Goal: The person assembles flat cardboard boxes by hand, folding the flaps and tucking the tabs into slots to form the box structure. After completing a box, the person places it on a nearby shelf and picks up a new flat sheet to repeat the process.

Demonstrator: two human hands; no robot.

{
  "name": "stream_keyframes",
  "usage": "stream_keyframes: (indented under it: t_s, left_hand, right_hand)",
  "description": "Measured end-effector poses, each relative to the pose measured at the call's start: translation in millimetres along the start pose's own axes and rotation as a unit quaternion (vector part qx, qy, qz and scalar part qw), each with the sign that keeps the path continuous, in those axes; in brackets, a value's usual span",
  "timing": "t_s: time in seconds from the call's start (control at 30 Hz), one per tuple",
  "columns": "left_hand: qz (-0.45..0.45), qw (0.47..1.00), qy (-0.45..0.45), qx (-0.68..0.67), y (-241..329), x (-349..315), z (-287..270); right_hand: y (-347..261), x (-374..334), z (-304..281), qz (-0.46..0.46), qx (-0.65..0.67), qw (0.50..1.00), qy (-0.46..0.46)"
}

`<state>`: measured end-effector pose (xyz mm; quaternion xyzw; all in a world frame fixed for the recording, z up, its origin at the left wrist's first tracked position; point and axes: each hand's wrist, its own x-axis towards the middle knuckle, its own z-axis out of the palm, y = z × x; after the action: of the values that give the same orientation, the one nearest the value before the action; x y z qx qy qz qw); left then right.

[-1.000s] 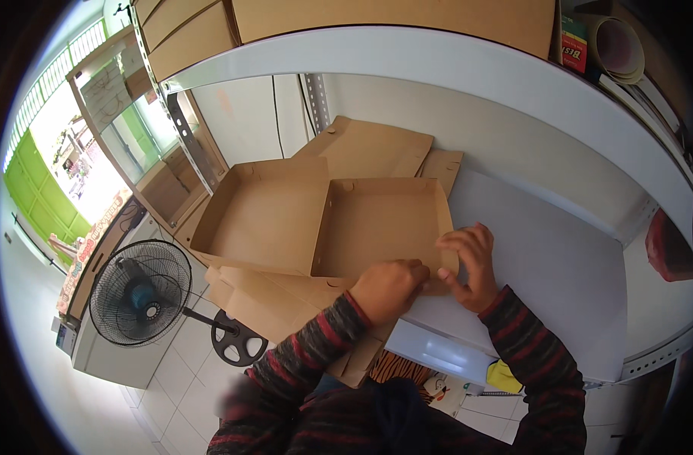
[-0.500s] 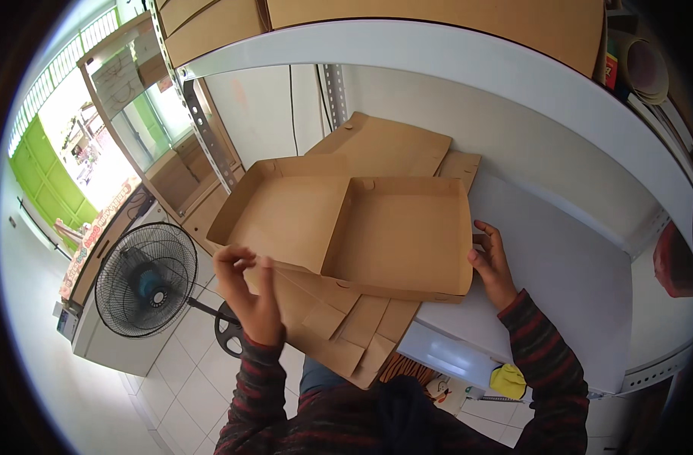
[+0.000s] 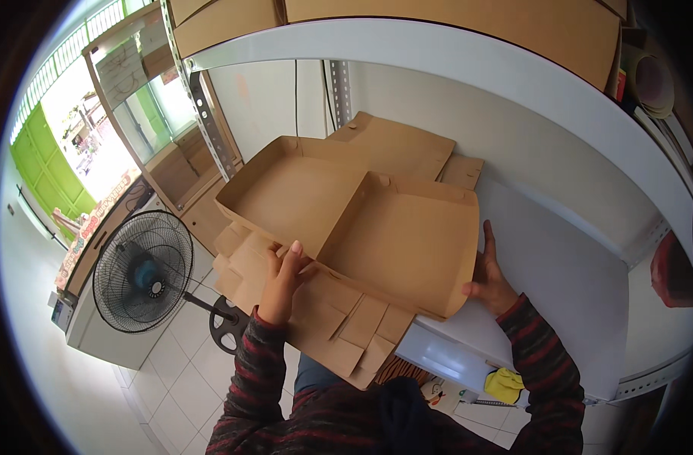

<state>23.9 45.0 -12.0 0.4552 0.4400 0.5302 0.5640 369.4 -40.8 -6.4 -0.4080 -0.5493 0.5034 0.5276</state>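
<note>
An open brown cardboard box (image 3: 399, 235) lies with its two shallow halves side by side, the lid half (image 3: 297, 182) to the left. My right hand (image 3: 496, 282) is at the right wall, its thumb at the wall's edge and its fingers stretched up along the outside. At the near wall, close to the fold between the halves, my left hand (image 3: 282, 284) has its fingers bent and its thumb tip at the rim. Some of its fingers are hidden. Beneath the box are flat cardboard blanks (image 3: 339, 322), with another flat sheet (image 3: 403, 144) showing behind.
A white tabletop (image 3: 566, 280) extends to the right under a metal shelf (image 3: 437, 42) holding cardboard. A black standing fan (image 3: 143, 271) is at the left, near a glass-fronted cabinet (image 3: 164, 129). A yellow cloth (image 3: 504, 385) hangs at the table's front edge.
The box has turned clockwise, its left half moving away and its near right corner coming closer. My left hand has moved right to the near wall; my right hand has shifted slightly nearer.
</note>
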Motion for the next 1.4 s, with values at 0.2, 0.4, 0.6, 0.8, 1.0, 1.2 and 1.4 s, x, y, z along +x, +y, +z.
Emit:
stream_keyframes:
  t_s: [0.2,0.4,0.6,0.8,1.0,1.2,1.4]
  left_hand:
    - [-0.023,0.986,-0.071,-0.148,-3.0,27.7,-8.8]
    - [-0.009,0.962,-0.14,-0.234,34.2,30.6,3.2]
    - [-0.066,0.926,-0.219,-0.301,23.9,57.3,-16.9]
    - [-0.13,0.922,-0.281,-0.232,9.0,77.5,-24.4]
    - [-0.072,0.969,-0.229,-0.064,0.9,78.0,3.4]
    - [-0.071,0.969,-0.235,-0.019,33.8,59.8,34.8]
    - [0.038,0.941,-0.276,0.192,59.7,66.9,43.2]
  right_hand:
    - [1.6,1.5,2.9,-0.051,-0.019,0.998,-0.044]
    - [-3.3,7.5,-19.5,-0.01,0.177,0.981,0.083]
    - [-0.3,11.2,-37.0,0.014,0.221,0.972,0.082]
    - [9.7,12.1,-32.2,0.046,0.141,0.989,-0.008]
    - [-5.4,6.1,-19.9,0.025,0.006,0.999,0.048]
    - [-12.4,5.6,-12.4,-0.021,-0.017,0.993,0.113]
    - [-20.1,5.1,-12.4,-0.048,-0.031,0.984,0.166]
